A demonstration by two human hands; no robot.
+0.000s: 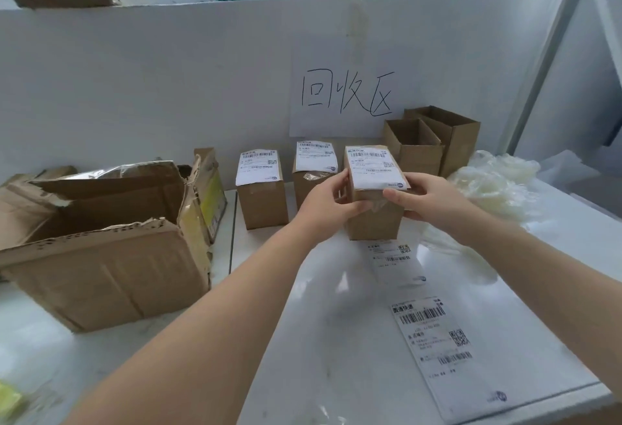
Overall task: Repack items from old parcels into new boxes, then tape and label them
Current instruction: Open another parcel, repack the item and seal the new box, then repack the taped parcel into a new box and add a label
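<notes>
A small brown cardboard box [373, 219] stands upright on the white table [336, 340], a white shipping label [373, 168] across its top. My left hand [328, 200] grips its left upper edge and my right hand [420, 197] grips its right upper edge, thumb on the label's front corner. Two more labelled small boxes stand behind, one to the left [262, 199] and one at the middle [311, 182]. Two loose shipping labels lie on the table, one just in front of the held box [397, 263] and a larger one nearer me [444, 354].
A large torn old parcel [101, 273] with open flaps sits at the left. Two empty open small boxes [430, 145] stand at the back right, next to crumpled clear plastic [494, 185]. A handwritten paper sign [346, 94] hangs on the white back wall.
</notes>
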